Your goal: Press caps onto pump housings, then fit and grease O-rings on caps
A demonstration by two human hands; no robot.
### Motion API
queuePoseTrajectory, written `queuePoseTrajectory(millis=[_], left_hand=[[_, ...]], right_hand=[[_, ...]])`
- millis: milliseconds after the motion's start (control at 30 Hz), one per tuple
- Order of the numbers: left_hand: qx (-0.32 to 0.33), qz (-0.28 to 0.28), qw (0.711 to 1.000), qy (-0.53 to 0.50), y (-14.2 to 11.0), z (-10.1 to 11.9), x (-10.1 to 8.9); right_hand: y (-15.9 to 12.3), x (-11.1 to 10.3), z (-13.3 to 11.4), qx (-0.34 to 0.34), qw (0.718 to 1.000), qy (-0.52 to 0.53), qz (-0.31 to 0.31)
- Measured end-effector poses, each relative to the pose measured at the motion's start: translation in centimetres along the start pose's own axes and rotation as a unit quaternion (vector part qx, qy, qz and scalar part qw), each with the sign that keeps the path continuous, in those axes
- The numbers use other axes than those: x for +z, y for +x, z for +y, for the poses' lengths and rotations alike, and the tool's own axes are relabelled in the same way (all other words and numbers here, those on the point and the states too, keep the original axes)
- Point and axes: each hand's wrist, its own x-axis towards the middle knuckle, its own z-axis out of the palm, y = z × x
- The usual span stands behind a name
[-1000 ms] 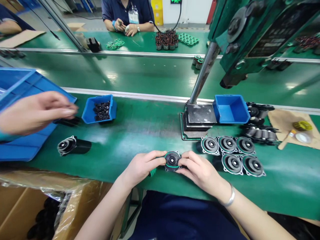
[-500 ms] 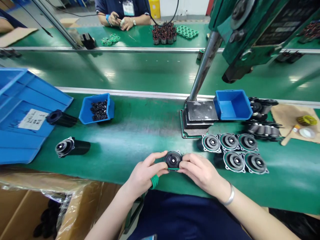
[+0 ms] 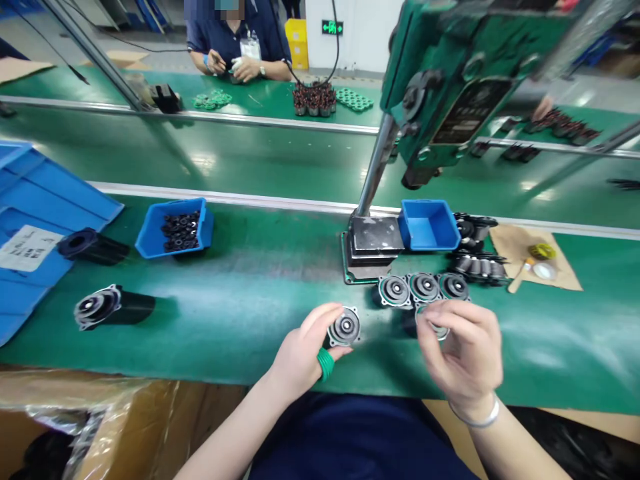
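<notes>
My left hand (image 3: 303, 350) is closed around a dark cylindrical motor housing (image 3: 347, 326), whose round, stepped end with a silver lugged rim faces up. Several green rings (image 3: 326, 364) are looped on a finger of that hand. My right hand (image 3: 465, 347) is over a group of similar housings (image 3: 425, 287) on the right, with thumb and fingertips curled together. It partly covers one housing (image 3: 439, 328); whether something small is in the pinch is hidden. Another housing (image 3: 113, 307) lies on its side at the left.
Beyond my hands is a green press (image 3: 450, 113) with a metal block base (image 3: 376, 237). Blue bins (image 3: 145, 233) (image 3: 430, 227) flank it, the left one holding small black parts. A brush (image 3: 520, 275) rests on cardboard. Across the bench a co-worker (image 3: 235, 40) handles a part.
My right hand has left the held housing and moved right, over the grouped housings. My left hand still grips its housing, whose end now looks silvery rather than black. The view has shifted.
</notes>
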Motion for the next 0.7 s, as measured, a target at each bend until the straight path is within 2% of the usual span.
queuePoseTrajectory(millis=[100, 167, 233, 367, 467, 567, 633, 700], left_hand=[[0.079, -0.045, 0.996, -0.016, 1.7, 1.2, 1.9], [0.114, -0.065, 0.991, -0.028, 2.7, 2.1, 3.3], [0.131, -0.062, 0.988, -0.048, 3.7, 2.6, 4.6], [0.106, -0.050, 0.985, -0.127, 4.7, 2.4, 6.3], [0.077, -0.049, 0.979, -0.183, 4.5, 1.9, 7.2], [0.058, -0.017, 0.979, -0.192, 4.0, 2.2, 8.1], [0.061, 0.001, 0.980, -0.189, 3.7, 2.7, 8.3], [0.075, 0.016, 0.980, -0.184, 3.4, 2.7, 7.7]], right_hand=[[0.0, -1.6, 1.5, 0.033, 0.996, -0.041, 0.070], [-0.1, -2.2, 2.3, 0.044, 0.993, -0.066, 0.083], [-0.2, -2.5, 2.9, 0.054, 0.992, -0.077, 0.087], [-0.3, -2.6, 3.5, 0.059, 0.993, -0.078, 0.071], [-0.4, -2.5, 3.7, 0.052, 0.994, -0.079, 0.053], [-0.4, -2.4, 3.7, 0.060, 0.995, -0.070, 0.049], [-0.7, -2.6, 3.7, 0.064, 0.994, -0.070, 0.049], [-1.0, -3.0, 3.8, 0.078, 0.994, -0.063, 0.044]])
